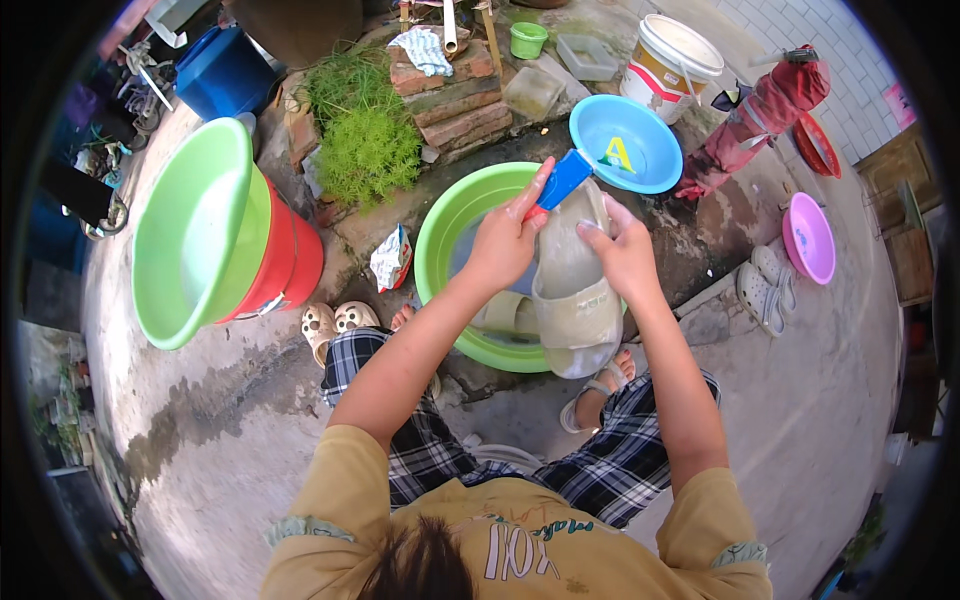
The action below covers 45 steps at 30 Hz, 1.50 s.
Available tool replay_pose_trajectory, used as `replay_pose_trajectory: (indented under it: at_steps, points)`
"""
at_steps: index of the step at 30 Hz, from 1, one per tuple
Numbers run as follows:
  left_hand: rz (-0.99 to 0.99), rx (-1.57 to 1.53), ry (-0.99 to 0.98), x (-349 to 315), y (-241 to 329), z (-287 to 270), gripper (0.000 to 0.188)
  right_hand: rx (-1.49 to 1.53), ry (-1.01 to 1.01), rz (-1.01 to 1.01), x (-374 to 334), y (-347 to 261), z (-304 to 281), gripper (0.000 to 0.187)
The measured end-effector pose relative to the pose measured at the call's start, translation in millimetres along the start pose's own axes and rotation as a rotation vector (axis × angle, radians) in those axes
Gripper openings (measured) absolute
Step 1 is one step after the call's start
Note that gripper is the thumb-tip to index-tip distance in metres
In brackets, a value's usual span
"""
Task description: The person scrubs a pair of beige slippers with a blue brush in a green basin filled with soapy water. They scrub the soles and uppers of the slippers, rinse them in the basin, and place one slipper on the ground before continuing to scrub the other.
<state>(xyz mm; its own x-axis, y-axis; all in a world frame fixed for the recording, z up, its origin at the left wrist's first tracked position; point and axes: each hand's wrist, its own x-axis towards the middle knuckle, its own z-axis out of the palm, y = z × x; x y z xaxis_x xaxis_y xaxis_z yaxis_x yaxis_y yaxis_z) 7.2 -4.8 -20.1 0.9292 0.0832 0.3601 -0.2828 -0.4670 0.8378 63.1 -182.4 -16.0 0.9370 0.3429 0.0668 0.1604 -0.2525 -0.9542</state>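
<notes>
My right hand (625, 250) grips a beige slide sandal (580, 310) by its far side, holding it tilted above a green basin (432, 250). In my left hand (508, 245) is a blue scrubbing brush (567, 181) with a red part near the fingers. The brush lies against the sandal's far end, and its bristles are mostly hidden. A second beige slide sandal (505, 313) rests in the basin, in cloudy water. The sandal in my right hand partly covers the basin's right side.
A blue basin (625, 120) and a white bucket (675, 60) stand beyond. To the left, a large green tub (190, 240) leans on a red bucket (285, 255). A crumpled packet (390, 258) and beige clogs (335, 322) lie near my feet. Grey clogs (765, 290) sit right.
</notes>
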Motion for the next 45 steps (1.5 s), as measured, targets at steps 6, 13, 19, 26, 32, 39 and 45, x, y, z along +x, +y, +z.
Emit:
replay_pose_trajectory:
  at_steps: [6,13,19,26,32,39,45]
  points:
    - [0.047,0.181,-0.109,-16.3,4.8,12.7,0.072,0.091,0.106,-0.038,9.0,-9.6,-13.8,0.044]
    - [0.007,0.348,-0.058,-3.5,4.8,-2.4,0.067,0.104,-0.012,0.121,-6.5,-0.1,1.7,0.043]
    - [0.148,0.551,0.001,-3.4,12.2,0.0,0.068,0.054,-0.098,0.08,-5.2,-11.0,-16.2,0.042]
    - [0.09,0.383,-0.073,-6.0,7.5,-0.8,0.055,0.246,0.001,0.089,3.4,-19.4,-20.0,0.051]
    - [-0.064,0.305,0.082,-5.0,6.6,-0.7,0.053,-0.048,0.04,-0.045,-9.7,-20.8,-7.1,0.049]
    - [-0.177,0.281,-0.025,4.5,24.6,-15.1,0.045,-0.126,0.081,-0.026,-8.9,-21.0,-10.7,0.044]
    - [0.062,0.111,-0.107,-10.1,10.7,-15.4,0.05,0.041,0.115,-0.134,-1.7,-15.8,-27.1,0.043]
